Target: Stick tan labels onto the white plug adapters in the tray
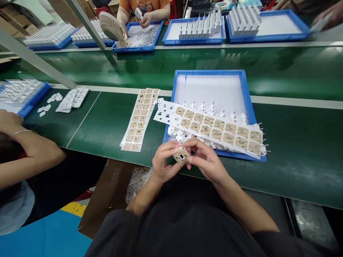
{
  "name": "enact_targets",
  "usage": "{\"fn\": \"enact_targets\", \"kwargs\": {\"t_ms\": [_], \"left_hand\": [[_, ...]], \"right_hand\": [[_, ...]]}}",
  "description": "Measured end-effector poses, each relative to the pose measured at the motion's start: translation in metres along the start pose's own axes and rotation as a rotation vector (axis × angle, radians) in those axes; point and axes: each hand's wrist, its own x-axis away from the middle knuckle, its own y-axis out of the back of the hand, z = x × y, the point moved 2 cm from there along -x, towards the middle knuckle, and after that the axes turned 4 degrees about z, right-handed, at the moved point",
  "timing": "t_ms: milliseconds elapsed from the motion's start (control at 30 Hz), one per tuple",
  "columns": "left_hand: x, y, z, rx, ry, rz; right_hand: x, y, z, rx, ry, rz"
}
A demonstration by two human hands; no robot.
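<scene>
1. Both hands meet at the near edge of the bench (294, 157): the left hand (162, 162) and the right hand (207, 162) have their fingertips drawn together on one small plug (181, 156).
2. Left hand pinches the plug from its left side. Right hand pinches it from the right, with fingers curled over the top. Neither hand is spread.
3. Plug is held in the air over the bench edge, just in front of the near rim of the tray (248, 96). Its upturned face carries a tan sticker with a dark opening.
4. Tray is blue and stands on the bench just beyond the hands. White plugs (203, 106) lie in its near half, and its far half shows a bare white liner.
5. Sticker sheet (214, 128) lies slantwise across the tray, on top of the white plugs, with two rows of tan stickers. Its left end, with emptied cells, overhangs the tray's left rim.
6. Second sheet (140, 119) lies flat on the bench, just left of the tray.
7. Green belt (187, 67) runs beyond the tray. On its far side stand more blue trays (268, 25) of white parts and a fan (111, 25), and a person in an orange top (144, 7) handles a small part.
8. Co-worker's forearm (29, 150), with a bracelet, lies at the far left, well apart from the hands.
9. Cardboard box (107, 192) sits below the bench edge, left of the hands.
</scene>
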Motion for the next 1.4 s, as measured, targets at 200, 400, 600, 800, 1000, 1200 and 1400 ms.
{"fn": "enact_targets", "kwargs": {"t_ms": [200, 400, 600, 800, 1000, 1200, 1400], "left_hand": [[-0.005, 0.003, -0.006, 0.008, -0.018, 0.054], [-0.005, 0.007, -0.008, 0.021, -0.035, 0.048], [-0.001, 0.012, -0.007, -0.043, 0.028, 0.034], [0.003, 0.027, -0.005, -0.114, 0.113, -0.012], [0.001, 0.032, -0.008, -0.158, -0.016, -0.04], [0.004, 0.027, -0.011, -0.233, -0.102, -0.057], [0.003, 0.024, -0.011, -0.245, -0.127, -0.055]], "right_hand": [[-0.004, 0.003, 0.034, 0.639, 0.25, -0.024], [-0.005, -0.003, 0.042, 0.903, 0.362, 0.002], [-0.004, -0.01, 0.029, 1.224, 0.689, -0.037], [-0.005, -0.017, 0.014, 1.097, 0.72, -0.039], [-0.014, -0.025, 0.005, 0.525, 0.147, 0.01], [-0.016, -0.032, -0.011, 0.197, 0.038, -0.031], [-0.016, -0.032, -0.015, 0.029, 0.023, -0.064]]}}
